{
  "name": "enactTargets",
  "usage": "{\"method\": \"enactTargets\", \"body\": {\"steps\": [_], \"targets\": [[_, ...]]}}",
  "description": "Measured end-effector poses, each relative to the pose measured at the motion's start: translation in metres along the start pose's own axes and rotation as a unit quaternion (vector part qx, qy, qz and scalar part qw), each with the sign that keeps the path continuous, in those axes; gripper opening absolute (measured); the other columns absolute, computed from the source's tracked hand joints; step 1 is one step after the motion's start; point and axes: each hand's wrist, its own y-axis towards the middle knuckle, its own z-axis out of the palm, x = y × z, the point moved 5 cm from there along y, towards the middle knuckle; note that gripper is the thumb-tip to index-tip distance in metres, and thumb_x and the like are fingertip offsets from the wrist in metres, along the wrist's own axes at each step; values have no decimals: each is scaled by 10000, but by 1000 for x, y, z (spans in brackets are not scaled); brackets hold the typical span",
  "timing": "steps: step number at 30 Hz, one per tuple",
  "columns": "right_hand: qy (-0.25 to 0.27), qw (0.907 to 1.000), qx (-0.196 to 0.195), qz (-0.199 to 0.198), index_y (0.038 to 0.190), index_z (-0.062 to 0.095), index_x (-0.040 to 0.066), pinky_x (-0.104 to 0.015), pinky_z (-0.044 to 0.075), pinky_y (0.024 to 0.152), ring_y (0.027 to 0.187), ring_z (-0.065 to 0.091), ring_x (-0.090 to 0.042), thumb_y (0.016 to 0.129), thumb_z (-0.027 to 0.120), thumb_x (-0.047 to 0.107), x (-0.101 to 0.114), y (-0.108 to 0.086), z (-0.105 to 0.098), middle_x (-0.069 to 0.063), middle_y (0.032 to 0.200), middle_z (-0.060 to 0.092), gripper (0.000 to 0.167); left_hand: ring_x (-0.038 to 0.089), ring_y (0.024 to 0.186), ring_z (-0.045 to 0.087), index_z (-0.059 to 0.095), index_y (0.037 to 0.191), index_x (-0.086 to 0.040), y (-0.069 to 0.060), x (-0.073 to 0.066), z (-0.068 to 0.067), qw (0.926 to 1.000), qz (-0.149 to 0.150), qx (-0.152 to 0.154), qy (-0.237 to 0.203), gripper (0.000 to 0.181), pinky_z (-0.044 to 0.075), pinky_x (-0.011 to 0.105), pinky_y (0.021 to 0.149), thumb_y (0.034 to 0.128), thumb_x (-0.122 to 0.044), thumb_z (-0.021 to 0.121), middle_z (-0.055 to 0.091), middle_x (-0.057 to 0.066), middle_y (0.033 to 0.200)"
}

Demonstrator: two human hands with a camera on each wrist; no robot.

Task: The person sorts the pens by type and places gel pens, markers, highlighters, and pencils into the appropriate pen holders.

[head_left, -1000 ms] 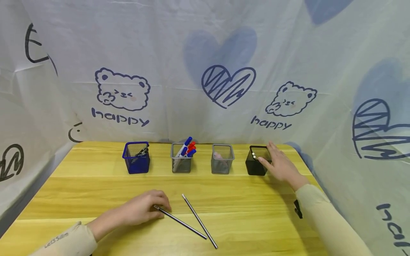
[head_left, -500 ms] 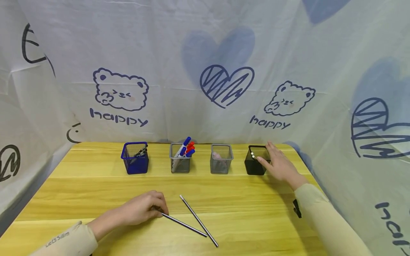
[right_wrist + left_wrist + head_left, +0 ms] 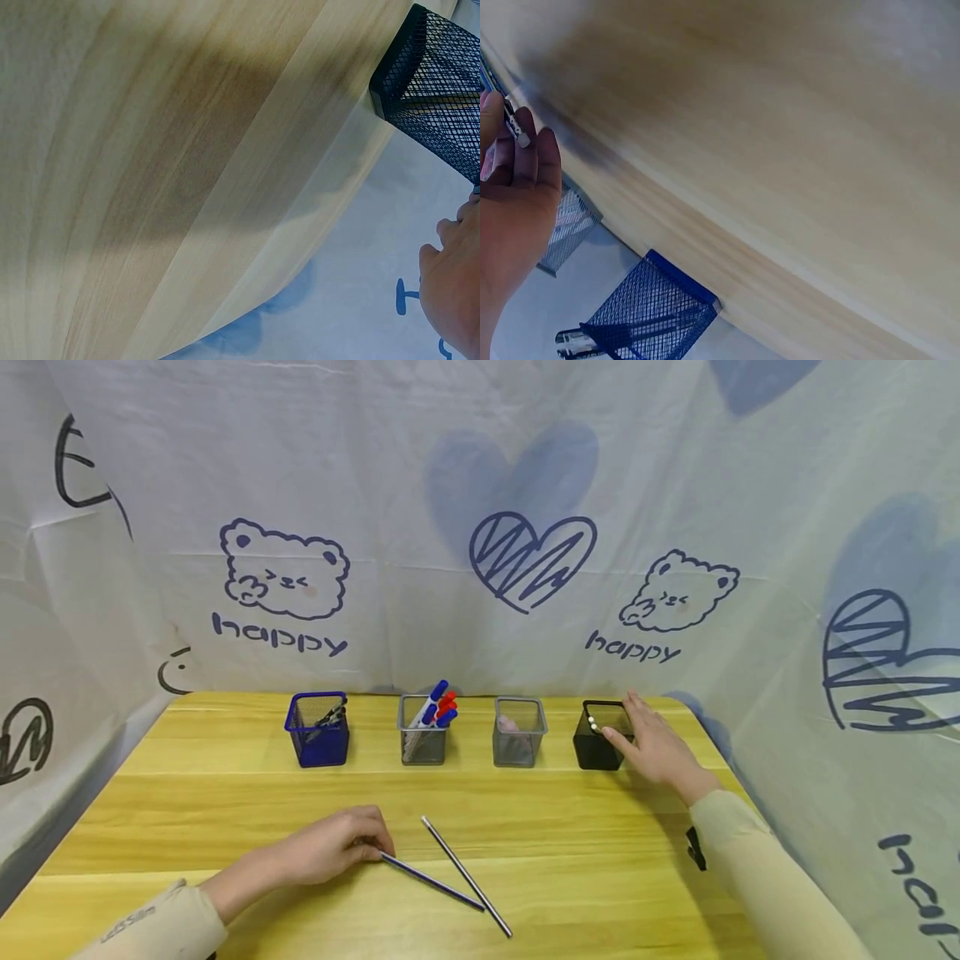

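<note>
My left hand (image 3: 333,847) pinches one end of a dark striped pencil (image 3: 433,882), whose far end lies on the table across a second pencil (image 3: 457,860). In the left wrist view, the pencil's pale eraser end (image 3: 523,140) pokes out between thumb and fingers. At the back right, my right hand (image 3: 660,750) holds a black mesh pen holder (image 3: 597,752) by its right side, thumb at the front of the rim. White-tipped sticks (image 3: 592,723) show inside that holder. In the right wrist view, only part of the hand (image 3: 454,281) and the black mesh (image 3: 435,97) appear.
Left of the black holder stand a grey mesh holder (image 3: 519,755) with something pink inside, a silver one (image 3: 425,756) with blue and red capped markers (image 3: 442,703), and a blue one (image 3: 324,752) with dark pens. A printed cloth (image 3: 420,610) hangs behind the table (image 3: 225,827).
My left fingers have moved over the pencil's end, which showed in front of them a second ago, and shifted that pencil slightly. My right hand stays at the black pen holder.
</note>
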Motion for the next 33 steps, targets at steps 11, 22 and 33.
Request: {"method": "enactTargets", "body": {"steps": [11,22,33], "targets": [[-1,10000,47,16,1653,22,-13,-586,52,1283,1585,56,-430,1067,293,673,-2,0,2,-221,1730,-4,942,66,889,608,773,1041,-167,4,-6,-17,9960,-344,-380,-726,140,563,247,741,1005,-78,671,674,-87,1023],[-8,10000,61,51,1657,6,4,-582,49,1284,1589,42,-416,1057,283,693,-4,2,3,-214,1733,-12,954,94,941,679,739,1147,-60,10,-14,-30,9824,-568,-1327,-1188,186,622,279,825,966,-25,713,725,41,1013],[-18,10000,-11,9,1655,30,-11,-589,73,1283,1586,60,-424,1062,292,682,-3,2,2,-220,1731,2,948,151,971,708,720,1175,-26,23,-26,-30,9547,-794,-1915,-2137,220,623,286,843,957,1,720,730,92,1041]]}}
